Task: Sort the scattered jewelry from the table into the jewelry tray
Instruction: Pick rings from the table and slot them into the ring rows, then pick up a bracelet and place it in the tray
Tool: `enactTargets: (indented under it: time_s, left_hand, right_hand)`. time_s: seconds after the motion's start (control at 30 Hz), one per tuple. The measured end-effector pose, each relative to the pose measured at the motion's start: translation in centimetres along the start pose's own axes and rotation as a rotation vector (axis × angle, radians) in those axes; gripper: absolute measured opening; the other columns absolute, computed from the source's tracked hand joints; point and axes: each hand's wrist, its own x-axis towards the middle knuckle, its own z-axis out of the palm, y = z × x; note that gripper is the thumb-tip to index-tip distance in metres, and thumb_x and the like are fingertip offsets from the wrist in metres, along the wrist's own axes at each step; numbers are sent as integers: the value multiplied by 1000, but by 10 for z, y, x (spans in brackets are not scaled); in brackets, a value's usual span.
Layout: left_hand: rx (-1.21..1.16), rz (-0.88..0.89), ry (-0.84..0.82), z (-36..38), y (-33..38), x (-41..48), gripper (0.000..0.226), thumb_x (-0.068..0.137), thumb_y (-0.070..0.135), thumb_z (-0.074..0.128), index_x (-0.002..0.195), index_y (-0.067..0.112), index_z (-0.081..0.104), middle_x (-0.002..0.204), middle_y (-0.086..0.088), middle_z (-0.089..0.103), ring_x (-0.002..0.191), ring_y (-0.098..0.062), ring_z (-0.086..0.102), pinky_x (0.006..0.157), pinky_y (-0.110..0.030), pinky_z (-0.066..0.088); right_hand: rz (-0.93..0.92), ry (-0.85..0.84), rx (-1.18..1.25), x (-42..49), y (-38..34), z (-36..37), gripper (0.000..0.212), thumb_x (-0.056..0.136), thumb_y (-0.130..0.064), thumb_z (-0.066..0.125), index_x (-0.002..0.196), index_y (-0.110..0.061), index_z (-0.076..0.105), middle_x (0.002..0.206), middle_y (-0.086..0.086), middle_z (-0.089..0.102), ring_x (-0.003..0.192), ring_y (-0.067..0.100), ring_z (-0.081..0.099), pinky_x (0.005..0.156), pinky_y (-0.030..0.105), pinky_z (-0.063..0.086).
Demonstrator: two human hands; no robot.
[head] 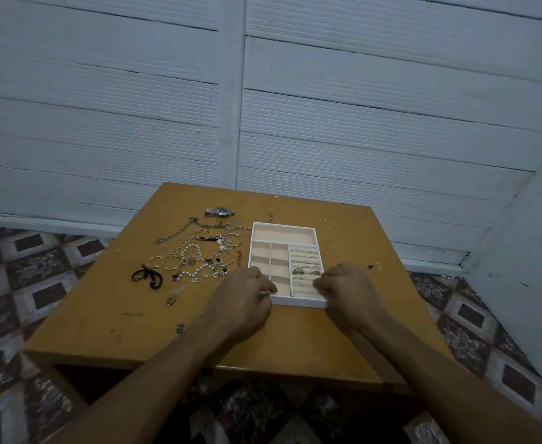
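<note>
While both sets of fingers are curled, the left hand (247,294) grips the near-left corner of the jewelry tray (301,302) and the right hand (343,290) grips its near-right corner, beside the ring rows (305,261). On the table (119,315), the scattered jewelry (199,254) lies just left of the tray, with a watch (220,212) at its far end.

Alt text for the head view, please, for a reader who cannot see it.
The left hand and right hand hold the near corners of a white jewelry tray on a brown table. Rings sit in its right-hand slots; chains, bangles, pearls and a watch lie scattered to its left.
</note>
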Motion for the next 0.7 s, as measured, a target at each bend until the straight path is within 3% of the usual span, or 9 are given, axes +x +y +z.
enactTargets:
  time_s: [0.13, 0.27, 0.7]
  left_hand:
    - [5, 11, 5, 0, -1, 0, 30, 92, 25, 51, 118, 24, 67, 114, 3, 61, 109, -13, 47, 91, -27, 40]
    - [13, 2, -6, -2, -1, -2, 31, 94, 27, 50, 121, 25, 65, 117, 4, 60, 110, -12, 45, 92, -26, 40]
    - [-49, -15, 43, -22, -10, -32, 27, 94, 25, 51, 113, 25, 69, 105, 7, 58, 102, -9, 44, 84, -25, 40]
  right_hand:
    - [32, -23, -13, -8, -8, 0, 26, 77, -10, 70, 99, -21, 77, 107, 6, 71, 91, 27, 61, 71, 37, 52]
    - [64, -70, 44, -11, -8, 0, 38, 92, -13, 52, 126, -26, 63, 131, 1, 59, 114, 24, 49, 92, 37, 45]
    - [232, -94, 337, -9, -10, -6, 33, 96, -14, 48, 123, -19, 66, 123, 1, 58, 113, 17, 47, 92, 27, 42]
